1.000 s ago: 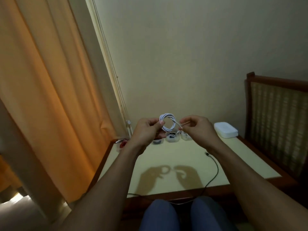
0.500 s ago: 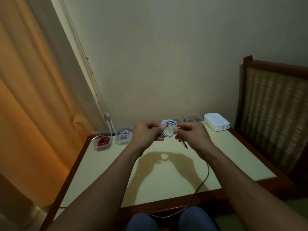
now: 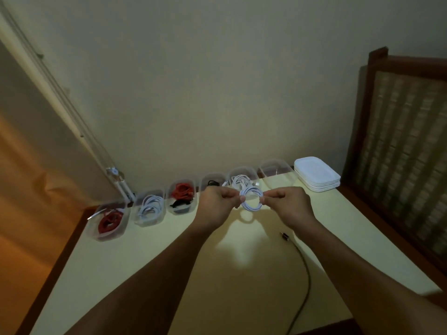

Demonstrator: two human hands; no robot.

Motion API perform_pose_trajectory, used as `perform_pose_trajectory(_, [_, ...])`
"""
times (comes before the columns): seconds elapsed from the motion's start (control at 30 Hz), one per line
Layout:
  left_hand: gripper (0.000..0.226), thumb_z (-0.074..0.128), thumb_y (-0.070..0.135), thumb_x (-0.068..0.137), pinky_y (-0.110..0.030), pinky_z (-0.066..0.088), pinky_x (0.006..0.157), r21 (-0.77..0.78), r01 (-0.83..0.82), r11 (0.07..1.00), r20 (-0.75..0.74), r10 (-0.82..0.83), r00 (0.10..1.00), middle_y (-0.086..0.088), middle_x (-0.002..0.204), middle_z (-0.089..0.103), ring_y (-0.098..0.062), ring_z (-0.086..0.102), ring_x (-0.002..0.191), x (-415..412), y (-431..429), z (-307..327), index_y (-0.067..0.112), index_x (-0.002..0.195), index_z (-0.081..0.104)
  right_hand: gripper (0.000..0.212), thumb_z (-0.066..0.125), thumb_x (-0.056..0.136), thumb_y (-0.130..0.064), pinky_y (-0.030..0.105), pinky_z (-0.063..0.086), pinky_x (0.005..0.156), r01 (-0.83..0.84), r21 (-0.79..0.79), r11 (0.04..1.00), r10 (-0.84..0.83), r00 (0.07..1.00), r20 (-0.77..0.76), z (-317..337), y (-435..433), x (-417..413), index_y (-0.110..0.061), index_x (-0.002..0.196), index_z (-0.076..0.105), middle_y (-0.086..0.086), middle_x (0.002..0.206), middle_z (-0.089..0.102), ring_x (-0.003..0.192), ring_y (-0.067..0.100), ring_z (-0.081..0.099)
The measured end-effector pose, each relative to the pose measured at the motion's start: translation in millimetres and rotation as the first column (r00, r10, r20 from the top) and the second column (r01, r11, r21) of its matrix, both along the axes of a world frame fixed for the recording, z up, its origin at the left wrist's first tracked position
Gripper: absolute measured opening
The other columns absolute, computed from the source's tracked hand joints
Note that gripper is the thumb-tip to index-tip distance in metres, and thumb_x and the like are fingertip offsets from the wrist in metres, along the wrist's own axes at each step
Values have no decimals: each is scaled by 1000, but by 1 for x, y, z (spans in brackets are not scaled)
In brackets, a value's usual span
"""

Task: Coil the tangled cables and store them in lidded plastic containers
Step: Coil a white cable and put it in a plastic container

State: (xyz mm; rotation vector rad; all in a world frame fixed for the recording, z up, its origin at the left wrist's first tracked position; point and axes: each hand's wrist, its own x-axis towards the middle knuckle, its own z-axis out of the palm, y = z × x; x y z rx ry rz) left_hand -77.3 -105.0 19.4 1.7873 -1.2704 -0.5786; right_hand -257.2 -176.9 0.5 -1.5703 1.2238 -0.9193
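Note:
A small coil of white cable (image 3: 251, 199) hangs in the air above the table, pinched on its left by my left hand (image 3: 215, 206) and on its right by my right hand (image 3: 290, 205). Behind it, along the wall, stands a row of several clear plastic containers without lids. The far-right container (image 3: 274, 168) looks empty. The one beside it (image 3: 243, 177) holds white cable. A stack of white lids (image 3: 316, 174) lies at the right end of the row.
A black cable (image 3: 306, 269) with its plug runs over the cream table (image 3: 135, 262) to the front edge. Other containers hold red cable (image 3: 110, 221), white cable (image 3: 150, 207), red and black cable (image 3: 182, 192). A wooden chair back (image 3: 401, 141) stands right, an orange curtain (image 3: 24, 189) left.
The view has swung left and down, bringing the whole container row into sight. The loose cable end by my right hand is now tucked in, and both hands hold the coil lower.

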Motion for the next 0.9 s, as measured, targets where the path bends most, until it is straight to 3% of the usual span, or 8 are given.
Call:
perform_pose_trajectory(0.2, [19, 81, 29, 87, -22, 43, 56, 56, -17, 998, 43, 15, 999, -3, 73, 74, -5, 55, 56, 20, -64, -23, 14, 74, 80, 10, 84, 80, -23, 25, 54, 73, 5, -46, 999, -7, 999, -45, -19, -63, 19, -19, 90, 82, -7, 84, 77, 83, 8, 70])
perform_pose_trajectory(0.33, [17, 81, 25, 86, -14, 38, 47, 26, -3, 1000, 100, 0, 995, -2, 62, 68, 1, 49, 46, 20, -101, -27, 10, 77, 80, 11, 84, 80, -22, 18, 50, 64, 22, -79, 997, -27, 998, -65, -23, -97, 22, -21, 91, 82, -12, 79, 74, 76, 0, 67])
perform_pose_trajectory(0.43, [11, 81, 21, 85, -16, 45, 54, 19, 5, 1000, 77, -6, 997, -7, 74, 75, -8, 62, 62, 16, -133, -23, 10, 83, 80, 12, 86, 77, -24, 16, 47, 61, 98, -94, 991, -107, 990, -90, -24, -130, 22, -23, 88, 82, -13, 74, 70, 68, -7, 59])
perform_pose_trajectory(0.5, [7, 79, 18, 85, -16, 47, 62, 39, 35, 999, 113, -39, 993, -2, 81, 77, -10, 67, 74, 15, -154, -22, 16, 91, 82, 15, 87, 72, -28, 27, 53, 72, 186, -67, 980, -193, 976, -104, -26, -155, 22, -19, 83, 81, -6, 80, 74, 75, 8, 66])
perform_pose_trajectory(0.6, [20, 71, 17, 87, -15, 52, 71, 111, 155, 982, 204, -175, 963, -2, 91, 79, -16, 72, 86, 10, -178, -23, 22, 103, 81, 17, 81, 68, -28, 43, 60, 82, 279, -38, 959, -282, 943, -178, -32, -186, 23, -16, 80, 78, 1, 82, 75, 82, 25, 71])
perform_pose_trajectory(0.67, [36, 66, 33, 82, -30, 55, 91, 193, 209, 959, 247, -253, 935, 0, 106, 78, -21, 71, 102, 7, -193, -29, 29, 116, 78, 13, 80, 67, -26, 44, 59, 83, 293, -44, 955, -295, 932, -211, -36, -203, 23, -17, 75, 77, 1, 79, 75, 82, 28, 71])
perform_pose_trajectory(0.77, [55, 51, 47, 69, -49, 44, 107, 298, 219, 929, 299, -309, 903, 5, 113, 75, -24, 65, 112, 8, -217, -42, 40, 118, 73, 14, 81, 68, -28, 45, 58, 84, 270, -72, 960, -279, 917, -286, -46, -225, 23, -17, 73, 76, -1, 74, 74, 81, 29, 72])
perform_pose_trajectory(0.9, [44, 65, 49, 88, -47, 27, 113, 396, 165, 903, 436, -342, 832, 2, 131, 66, -28, 47, 130, 11, -241, -44, 43, 132, 64, 10, 71, 82, -17, 43, 59, 85, 142, -98, 985, -172, 860, -481, -52, -248, 25, -15, 87, 79, 5, 81, 75, 82, 28, 71])
